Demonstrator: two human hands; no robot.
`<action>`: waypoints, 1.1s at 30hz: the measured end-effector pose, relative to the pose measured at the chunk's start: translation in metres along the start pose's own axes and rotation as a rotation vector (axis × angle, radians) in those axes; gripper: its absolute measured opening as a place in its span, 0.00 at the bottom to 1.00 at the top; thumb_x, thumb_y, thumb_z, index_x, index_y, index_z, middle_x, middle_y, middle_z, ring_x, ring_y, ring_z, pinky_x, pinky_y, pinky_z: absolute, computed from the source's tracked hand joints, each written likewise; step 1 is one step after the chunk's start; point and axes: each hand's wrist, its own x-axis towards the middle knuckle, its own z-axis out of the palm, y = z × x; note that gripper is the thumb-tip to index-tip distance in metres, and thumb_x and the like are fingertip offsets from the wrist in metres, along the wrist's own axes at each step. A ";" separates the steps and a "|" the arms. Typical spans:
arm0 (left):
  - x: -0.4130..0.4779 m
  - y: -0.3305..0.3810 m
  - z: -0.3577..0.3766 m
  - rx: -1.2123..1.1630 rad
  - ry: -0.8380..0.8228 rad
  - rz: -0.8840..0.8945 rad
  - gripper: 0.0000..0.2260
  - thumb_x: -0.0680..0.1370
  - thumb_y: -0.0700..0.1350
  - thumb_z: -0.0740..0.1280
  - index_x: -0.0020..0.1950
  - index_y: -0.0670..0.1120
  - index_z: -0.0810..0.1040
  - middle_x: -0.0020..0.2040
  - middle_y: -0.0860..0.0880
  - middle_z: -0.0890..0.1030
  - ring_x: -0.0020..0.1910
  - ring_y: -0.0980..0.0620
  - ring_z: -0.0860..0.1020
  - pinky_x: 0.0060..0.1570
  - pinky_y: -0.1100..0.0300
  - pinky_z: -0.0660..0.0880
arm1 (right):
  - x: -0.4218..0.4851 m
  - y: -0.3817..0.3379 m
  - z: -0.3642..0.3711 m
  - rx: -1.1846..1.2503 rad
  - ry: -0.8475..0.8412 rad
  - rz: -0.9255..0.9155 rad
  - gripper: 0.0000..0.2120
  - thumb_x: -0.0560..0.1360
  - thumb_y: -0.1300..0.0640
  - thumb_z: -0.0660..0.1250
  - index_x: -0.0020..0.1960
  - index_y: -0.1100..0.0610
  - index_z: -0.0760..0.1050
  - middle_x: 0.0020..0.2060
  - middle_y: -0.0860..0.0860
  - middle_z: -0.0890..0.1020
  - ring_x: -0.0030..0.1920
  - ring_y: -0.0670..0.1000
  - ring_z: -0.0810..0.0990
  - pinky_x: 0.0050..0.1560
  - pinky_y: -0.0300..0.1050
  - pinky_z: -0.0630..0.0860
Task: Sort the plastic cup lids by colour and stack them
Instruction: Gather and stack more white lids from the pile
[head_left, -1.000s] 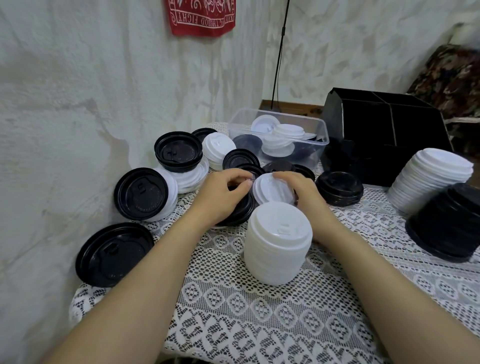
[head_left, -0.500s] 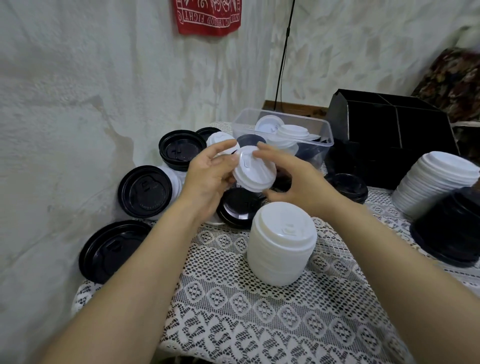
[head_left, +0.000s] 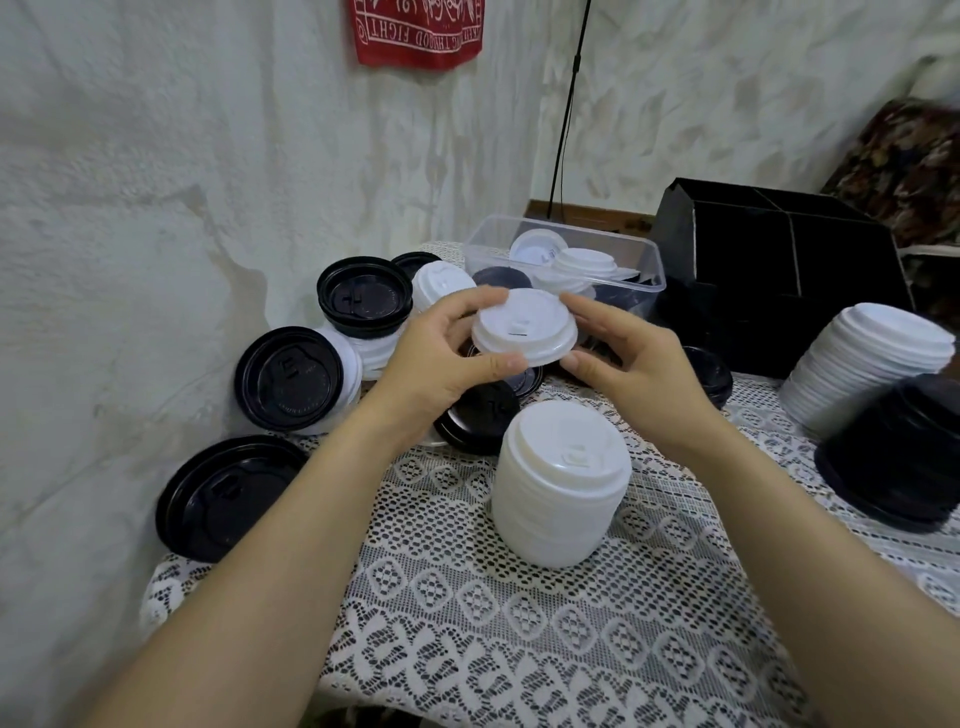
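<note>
Holding white lid (head_left: 524, 327), red banner (head_left: 415, 36) reading "FIGHT"

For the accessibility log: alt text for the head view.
The left hand and right hand hold a white lid up beyond a stack of white lids on a lace-covered table. Loose black lids lie behind, near a clear tub.

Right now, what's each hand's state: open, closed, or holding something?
Left hand: holding the white lid, fingers and thumb curled round its left rim.
Right hand: holding the same white lid at its right rim.
</note>
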 end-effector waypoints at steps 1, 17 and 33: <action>-0.001 0.000 0.001 0.028 -0.014 0.004 0.29 0.60 0.40 0.76 0.59 0.49 0.76 0.62 0.57 0.76 0.63 0.58 0.75 0.56 0.66 0.74 | -0.002 -0.001 0.000 0.012 -0.001 -0.003 0.25 0.75 0.70 0.68 0.66 0.48 0.70 0.60 0.43 0.79 0.61 0.39 0.77 0.58 0.34 0.75; -0.027 0.021 0.006 0.309 0.008 0.168 0.24 0.61 0.58 0.73 0.56 0.57 0.74 0.58 0.52 0.73 0.57 0.58 0.75 0.54 0.65 0.72 | -0.068 0.001 -0.002 0.153 -0.347 0.176 0.54 0.51 0.35 0.81 0.72 0.44 0.64 0.66 0.43 0.74 0.68 0.46 0.73 0.65 0.38 0.70; -0.035 0.012 0.019 0.220 -0.255 0.096 0.35 0.62 0.61 0.78 0.64 0.48 0.74 0.65 0.48 0.76 0.64 0.52 0.76 0.59 0.59 0.74 | -0.063 0.004 -0.003 -0.011 -0.189 0.236 0.45 0.53 0.49 0.79 0.66 0.45 0.64 0.56 0.40 0.78 0.58 0.42 0.78 0.56 0.40 0.77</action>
